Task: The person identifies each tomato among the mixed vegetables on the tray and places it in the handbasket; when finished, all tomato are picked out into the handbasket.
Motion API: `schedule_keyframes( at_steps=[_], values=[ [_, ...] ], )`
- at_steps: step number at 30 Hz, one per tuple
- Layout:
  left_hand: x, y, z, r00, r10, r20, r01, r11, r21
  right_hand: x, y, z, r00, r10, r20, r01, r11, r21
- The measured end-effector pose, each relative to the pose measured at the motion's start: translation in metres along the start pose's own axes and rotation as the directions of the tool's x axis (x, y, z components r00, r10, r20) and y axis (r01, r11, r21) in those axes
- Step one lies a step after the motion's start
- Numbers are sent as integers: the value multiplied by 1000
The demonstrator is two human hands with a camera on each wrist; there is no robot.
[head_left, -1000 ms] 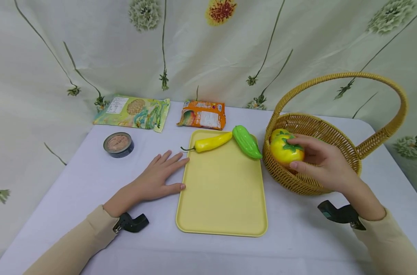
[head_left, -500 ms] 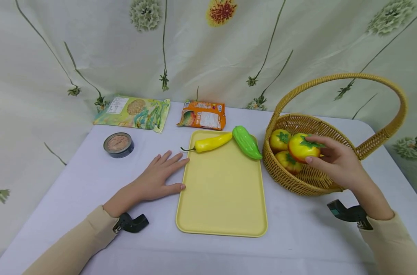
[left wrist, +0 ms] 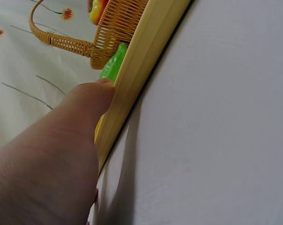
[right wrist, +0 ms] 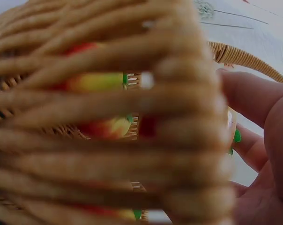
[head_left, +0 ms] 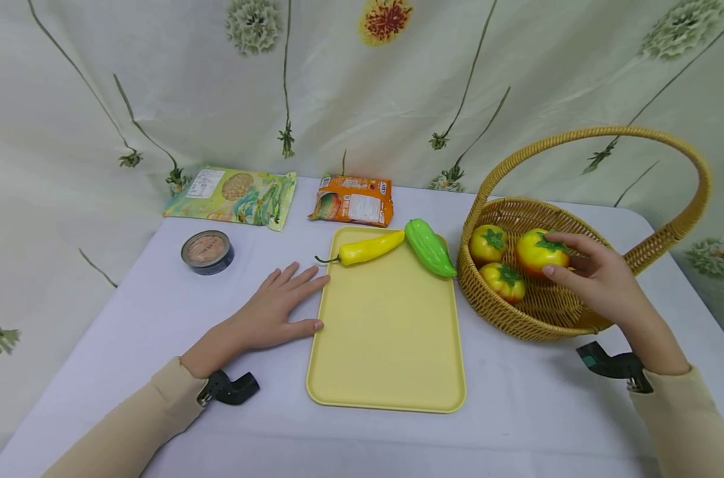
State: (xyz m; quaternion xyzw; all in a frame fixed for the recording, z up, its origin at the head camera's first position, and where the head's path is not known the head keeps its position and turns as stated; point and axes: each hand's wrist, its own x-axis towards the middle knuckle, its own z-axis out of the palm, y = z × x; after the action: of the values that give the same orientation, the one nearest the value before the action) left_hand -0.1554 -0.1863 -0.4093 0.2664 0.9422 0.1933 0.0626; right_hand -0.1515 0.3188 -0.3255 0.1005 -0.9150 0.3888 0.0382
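Observation:
My right hand (head_left: 600, 275) reaches over the right side of the wicker basket (head_left: 493, 312) and holds a yellow-and-red persimmon (head_left: 535, 252) with a green leafy top between thumb and fingers. Two similar persimmons (head_left: 487, 243) lie against the basket's left wall. In the right wrist view, blurred wicker (right wrist: 108, 103) hides most of the held fruit beside my thumb (right wrist: 254, 93). My left hand (head_left: 272, 309) lies flat with fingers spread, its thumb and fingertips at the left edge of the yellow tray (head_left: 385, 345). In the left wrist view, the thumb (left wrist: 92, 98) touches the tray rim (left wrist: 127, 84).
On the tray's far end lie a yellow pepper (head_left: 370, 247) and a green pepper (head_left: 429, 247). Behind it is an orange packet (head_left: 352, 200). A green packet (head_left: 233, 196) and a round can (head_left: 207, 251) are at the back left. The basket's tall handle (head_left: 600, 131) arches overhead.
My right hand has moved the persimmon rightward, away from the basket's left side, uncovering the two other persimmons. My left hand stays in place.

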Motion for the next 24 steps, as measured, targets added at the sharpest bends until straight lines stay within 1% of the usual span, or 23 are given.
schedule_keyframes(
  at_steps=[8,14,19,24],
  values=[
    [0,2,-1,1000,-4,5,4,1000,-8,2,6,-1,1000,17,3,-17,1000,-9],
    [0,2,-1,1000,-8,4,8,1000,-11,4,10,1,1000,13,8,-13,1000,-7],
    [0,2,-1,1000,-7,-1,6,1000,-10,5,14,3,1000,10,-3,-10,999,-32],
    [0,1,-1,1000,-5,0,5,1000,-12,6,15,4,999,30,31,-29,999,-13]
  ],
)
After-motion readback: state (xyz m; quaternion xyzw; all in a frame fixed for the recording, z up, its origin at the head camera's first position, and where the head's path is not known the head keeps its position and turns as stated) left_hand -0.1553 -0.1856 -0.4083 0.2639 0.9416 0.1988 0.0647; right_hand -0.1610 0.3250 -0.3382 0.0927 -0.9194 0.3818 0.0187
